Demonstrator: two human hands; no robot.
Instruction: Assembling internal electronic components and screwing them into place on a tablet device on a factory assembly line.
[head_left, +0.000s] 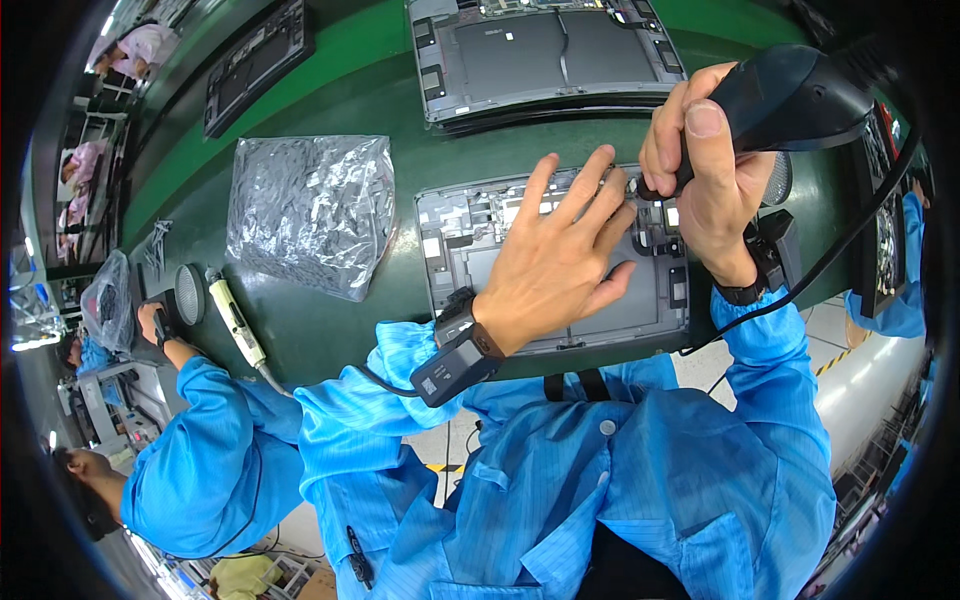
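In front of me lies an open dark grey laptop chassis [640, 290] with its inner parts exposed. My left hand [555, 250] rests flat across its upper middle, fingers spread, covering part of the boards. My right hand [708, 170] grips a black corded electric screwdriver [795, 100] over the chassis's far right part. The tool's narrow end points down beside my left fingertips; its exact contact point is hidden. Its black cable [870, 215] loops down past my right wrist.
A stack of similar chassis [510, 60] stands behind. To the left lie a silvery plastic bag of small parts [308, 215], a cream electric screwdriver [238, 320] and a round mesh-topped thing [188, 294]. Another unit [258, 68] lies far left. A person in blue [215, 450] sits at left.
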